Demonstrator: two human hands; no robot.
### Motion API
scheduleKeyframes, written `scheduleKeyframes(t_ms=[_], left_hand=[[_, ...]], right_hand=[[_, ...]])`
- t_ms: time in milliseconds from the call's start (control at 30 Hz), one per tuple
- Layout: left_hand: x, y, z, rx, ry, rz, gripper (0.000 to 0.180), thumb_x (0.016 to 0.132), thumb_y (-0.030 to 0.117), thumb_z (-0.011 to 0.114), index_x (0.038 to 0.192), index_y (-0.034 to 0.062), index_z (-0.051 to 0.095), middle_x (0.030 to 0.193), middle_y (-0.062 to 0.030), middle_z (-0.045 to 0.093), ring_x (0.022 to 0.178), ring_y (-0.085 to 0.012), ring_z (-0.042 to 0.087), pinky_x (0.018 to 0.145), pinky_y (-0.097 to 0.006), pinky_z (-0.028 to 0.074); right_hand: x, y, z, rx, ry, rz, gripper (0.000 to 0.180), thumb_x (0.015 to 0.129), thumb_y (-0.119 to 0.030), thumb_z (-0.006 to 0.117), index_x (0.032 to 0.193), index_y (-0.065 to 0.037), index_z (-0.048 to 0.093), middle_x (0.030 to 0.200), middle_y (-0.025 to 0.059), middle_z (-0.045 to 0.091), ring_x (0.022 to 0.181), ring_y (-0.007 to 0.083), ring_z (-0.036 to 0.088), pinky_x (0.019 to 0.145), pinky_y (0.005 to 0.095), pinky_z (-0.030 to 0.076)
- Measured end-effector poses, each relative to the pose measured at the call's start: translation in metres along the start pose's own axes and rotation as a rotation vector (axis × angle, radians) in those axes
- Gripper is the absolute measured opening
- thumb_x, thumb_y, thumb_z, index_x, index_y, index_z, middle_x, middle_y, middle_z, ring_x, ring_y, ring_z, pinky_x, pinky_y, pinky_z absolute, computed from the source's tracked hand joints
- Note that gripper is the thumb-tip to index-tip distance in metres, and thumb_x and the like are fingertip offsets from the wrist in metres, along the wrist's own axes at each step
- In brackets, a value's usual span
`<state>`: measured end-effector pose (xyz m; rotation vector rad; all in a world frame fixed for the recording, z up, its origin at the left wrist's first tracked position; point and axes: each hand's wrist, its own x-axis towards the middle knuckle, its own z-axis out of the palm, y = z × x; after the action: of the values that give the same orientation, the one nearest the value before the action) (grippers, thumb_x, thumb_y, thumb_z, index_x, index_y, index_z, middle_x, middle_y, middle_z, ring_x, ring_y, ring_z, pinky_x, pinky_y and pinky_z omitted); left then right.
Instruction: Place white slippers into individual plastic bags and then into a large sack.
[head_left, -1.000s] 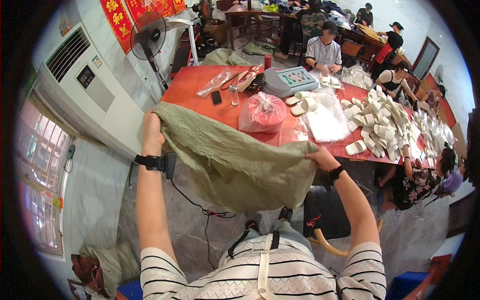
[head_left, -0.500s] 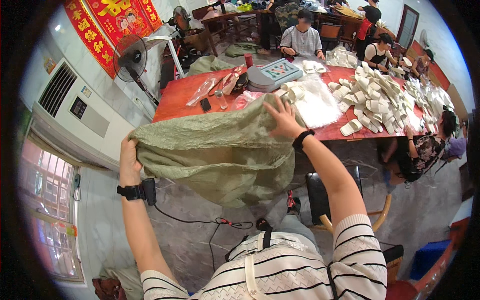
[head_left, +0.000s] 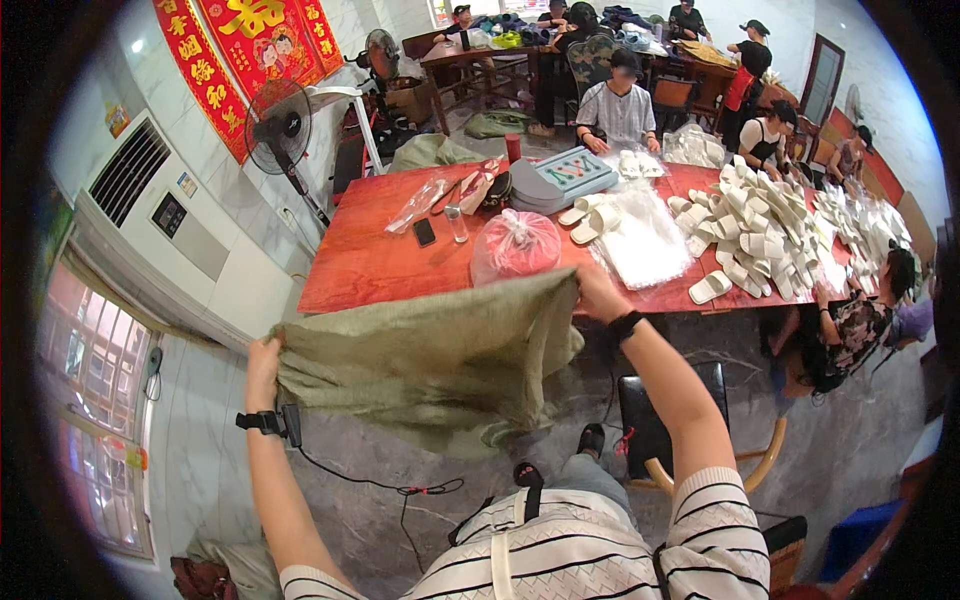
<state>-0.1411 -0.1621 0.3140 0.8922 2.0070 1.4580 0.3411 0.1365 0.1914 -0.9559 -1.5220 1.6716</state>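
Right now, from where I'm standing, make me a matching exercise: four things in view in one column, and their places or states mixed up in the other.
Things
1. Green sack-like cloth
2. White slippers
3. Phone
4. Red bundle

Places or states
A. Black, lying flat
B. Wrapped in a clear plastic bag
C. Held between the left hand and right hand
D. Heaped on the right part of the red table

Right pairs: 1-C, 2-D, 3-A, 4-B
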Motion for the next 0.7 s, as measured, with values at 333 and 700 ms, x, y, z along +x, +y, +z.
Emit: scheduleKeyframes(t_ms=[333,700], left_hand=[[-0.010,-0.029,0.229,0.360,-0.677,0.538,0.105,0.064,0.027,0.089,0.149,0.0047,0.033,0.150,-0.0208,0.040,0.138,-0.0337,0.038,0.115,-0.043,0.031],[-0.017,-0.067,0.238,-0.570,-0.133,-0.252,0.036,0.099,0.022,0.059,0.128,0.0016,0.051,0.124,-0.0127,0.061,0.108,-0.0249,0.061,0.088,-0.042,0.054]], right_hand=[[0.040,-0.123,0.081,-0.744,-0.705,-1.136,0.037,0.090,-0.015,0.061,0.123,0.001,0.061,0.109,0.0085,0.068,0.099,0.0157,0.065,0.089,0.0329,0.052],[-0.045,0.071,0.101,-0.639,-0.094,-0.308,0.110,0.074,-0.050,0.082,0.153,-0.003,0.022,0.155,0.0248,0.027,0.142,0.0382,0.031,0.117,0.0413,0.027]])
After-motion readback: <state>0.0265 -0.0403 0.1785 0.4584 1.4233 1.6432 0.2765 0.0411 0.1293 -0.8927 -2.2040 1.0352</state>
